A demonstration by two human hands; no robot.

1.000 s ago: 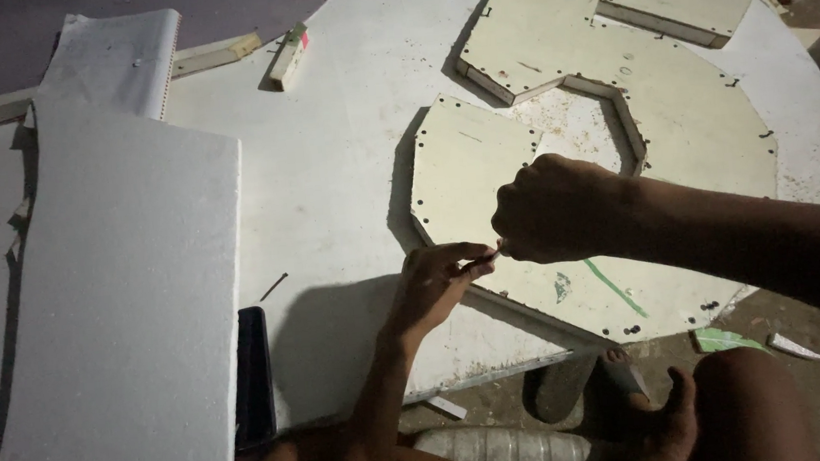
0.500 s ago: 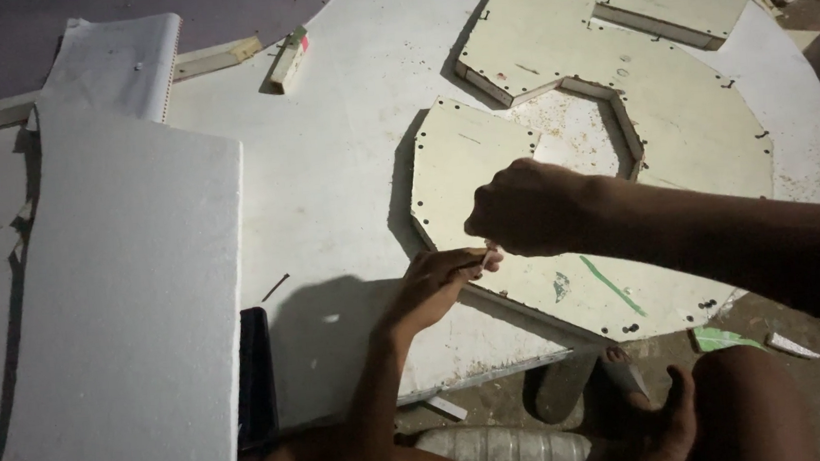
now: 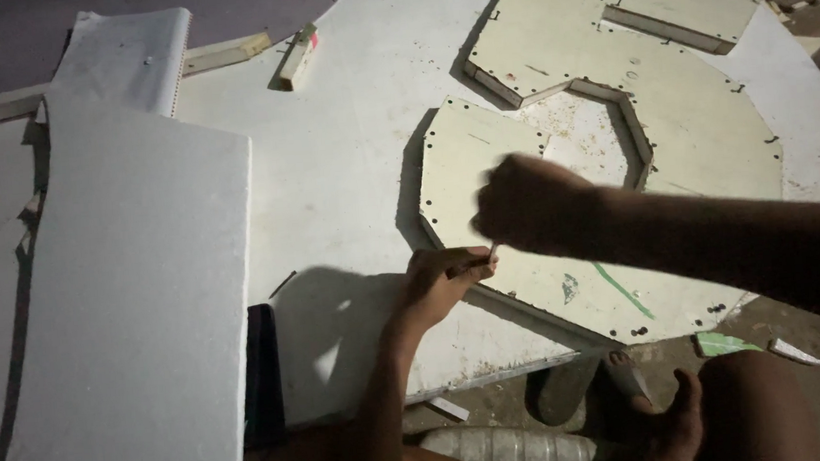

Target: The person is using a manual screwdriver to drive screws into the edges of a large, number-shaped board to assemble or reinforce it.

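Two hands work at the near edge of the cream cut-out panel (image 3: 608, 147), which lies flat on the white round bench (image 3: 343, 128). Your left hand (image 3: 443, 279) pinches a small pin, possibly a nail (image 3: 492, 251), upright against that edge to steady it. Your right hand (image 3: 525, 202), fisted just above, seems to grip a tool; blur hides it. Left of the panel: grey board (image 3: 134, 311), wooden block (image 3: 297, 58).

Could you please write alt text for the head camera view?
Two bare hands meet at the edge of a pale cut-out board on a white sheet: the left hand pinches a small thin piece, the right hand is fisted above it.
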